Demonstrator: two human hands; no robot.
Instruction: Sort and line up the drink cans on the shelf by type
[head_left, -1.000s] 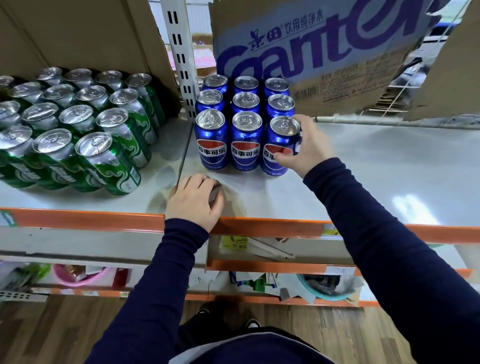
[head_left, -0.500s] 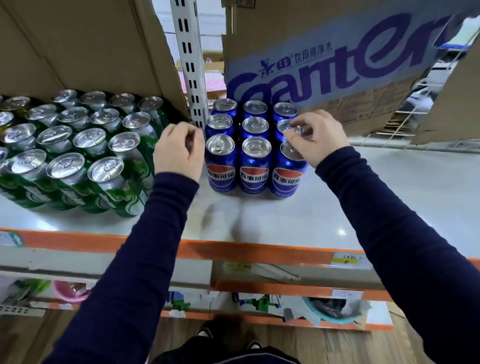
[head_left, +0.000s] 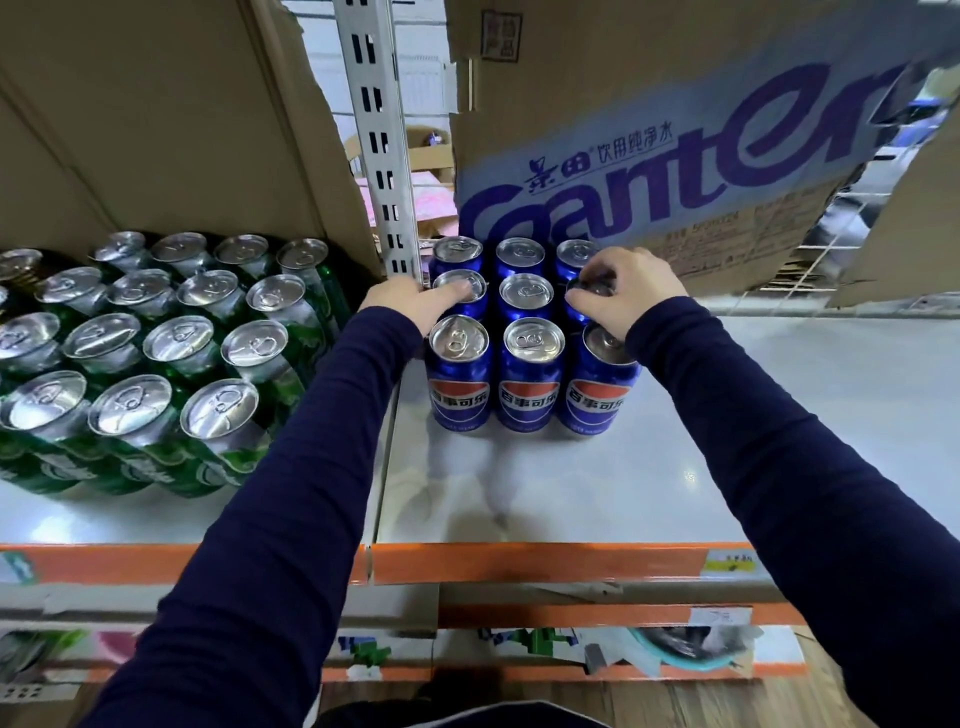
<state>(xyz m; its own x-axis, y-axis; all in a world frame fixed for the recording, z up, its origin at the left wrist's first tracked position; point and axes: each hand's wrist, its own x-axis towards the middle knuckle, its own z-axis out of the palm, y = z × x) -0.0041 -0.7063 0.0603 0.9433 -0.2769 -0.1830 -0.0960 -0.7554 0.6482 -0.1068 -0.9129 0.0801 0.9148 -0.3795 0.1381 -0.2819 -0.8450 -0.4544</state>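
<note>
since the upright blue cans (head_left: 529, 364) sit between the hands, right hand (head_left: 631, 304) pinches middle-right can (head_left: 592, 287) by its rim; left hand (head_left: 410, 306) lays fingers flat on middle-left can (head_left: 472, 310).

Bare shelf (head_left: 779, 415) R of blue cans (head_left: 530, 384) & in front; cardboard box (head_left: 649, 156) overhangs, upright post (head_left: 379, 145) on L.

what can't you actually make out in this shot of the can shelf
All in the head view:
Right middle-row blue can: the right hand grips its top and covers most of it.
Left middle-row blue can: the left hand lies on it; grip or mere touch is unclear.
Green cans: cut off by the left edge, count unknown.
Lower shelf clutter: blurred, unidentifiable.
</note>
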